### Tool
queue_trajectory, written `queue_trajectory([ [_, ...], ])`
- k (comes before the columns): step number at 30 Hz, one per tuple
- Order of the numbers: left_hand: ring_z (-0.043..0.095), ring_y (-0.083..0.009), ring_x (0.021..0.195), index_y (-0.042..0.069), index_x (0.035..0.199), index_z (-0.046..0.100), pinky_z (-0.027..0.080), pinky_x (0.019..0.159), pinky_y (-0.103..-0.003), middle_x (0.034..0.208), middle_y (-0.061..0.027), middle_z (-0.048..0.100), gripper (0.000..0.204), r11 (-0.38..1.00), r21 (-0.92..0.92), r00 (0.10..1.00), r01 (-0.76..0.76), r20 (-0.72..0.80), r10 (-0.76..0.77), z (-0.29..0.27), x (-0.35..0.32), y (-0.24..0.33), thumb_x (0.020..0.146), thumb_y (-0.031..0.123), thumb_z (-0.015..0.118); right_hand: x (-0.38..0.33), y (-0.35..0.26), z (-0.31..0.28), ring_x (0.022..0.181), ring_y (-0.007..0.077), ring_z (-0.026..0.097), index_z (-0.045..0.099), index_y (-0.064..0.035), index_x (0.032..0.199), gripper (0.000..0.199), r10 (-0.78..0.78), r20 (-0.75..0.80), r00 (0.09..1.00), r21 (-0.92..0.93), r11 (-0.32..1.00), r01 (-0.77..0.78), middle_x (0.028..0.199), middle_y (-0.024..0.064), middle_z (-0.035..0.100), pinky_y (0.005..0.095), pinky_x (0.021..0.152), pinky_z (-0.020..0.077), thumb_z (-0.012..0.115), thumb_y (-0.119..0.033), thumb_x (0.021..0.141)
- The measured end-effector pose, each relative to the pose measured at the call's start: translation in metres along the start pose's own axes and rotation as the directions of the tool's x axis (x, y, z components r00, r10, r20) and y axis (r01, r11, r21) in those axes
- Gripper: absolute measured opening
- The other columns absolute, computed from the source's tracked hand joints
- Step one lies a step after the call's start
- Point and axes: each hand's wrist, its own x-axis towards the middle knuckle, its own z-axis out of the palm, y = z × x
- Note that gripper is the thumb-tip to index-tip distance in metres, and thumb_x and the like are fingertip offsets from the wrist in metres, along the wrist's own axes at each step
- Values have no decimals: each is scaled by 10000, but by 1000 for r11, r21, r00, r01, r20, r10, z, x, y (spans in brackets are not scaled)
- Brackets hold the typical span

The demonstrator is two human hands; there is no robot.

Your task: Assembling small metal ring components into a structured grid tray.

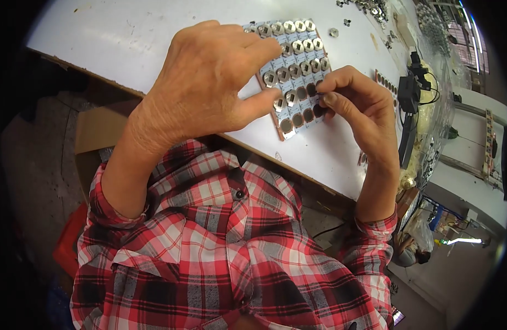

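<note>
Hands loaded metal nuts (293, 50) into a pocketed tray (297, 77).
The left hand (209, 82) spread wide, bracing the tray's left side — the right hand (355, 104) pinched narrowly at a near-right pocket, seemingly seating a piece.

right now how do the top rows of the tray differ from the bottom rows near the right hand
The top rows of the tray hold shiny silver metal pieces in every pocket; the bottom rows show mostly dark, empty round pockets. The top rows lie clear of both hands; the bottom rows sit under the right hand fingertips and the left hand thumb. Both share the same pale grid of pockets on the brown tray.
</note>
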Motion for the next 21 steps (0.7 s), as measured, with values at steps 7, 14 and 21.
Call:
queue_trajectory([
  [7, 671, -289, 786, 58, 1087, 691, 505, 708, -401, 896, -102, 711, 636, 998, 59, 999, -24, -21, 26, 1, 3, 7, 570, 351, 917, 6, -6, 15, 850, 88, 609, 628, 3, 1193, 270, -43, -34, 999, -305, 952, 30, 923, 1, 639, 229, 762, 503, 666, 14, 926],
  [14, 668, -291, 806, 59, 1102, 666, 496, 726, -405, 885, -87, 692, 700, 994, 107, 1000, -2, 0, 2, 1, 5, 17, 520, 341, 936, 14, -13, 20, 857, 103, 621, 618, 3, 1173, 265, -156, 111, 981, -484, 854, 191, 889, 29, 631, 260, 790, 521, 617, 69, 917],
  [21, 659, -290, 802, 59, 1109, 658, 490, 722, -406, 875, -81, 683, 694, 995, 101, 1000, 2, 0, -2, 1, 5, 16, 529, 328, 929, 13, -19, 17, 887, 116, 637, 616, 6, 1147, 258, -74, 97, 993, -479, 871, 112, 937, 44, 653, 259, 794, 528, 608, 96, 905],
])
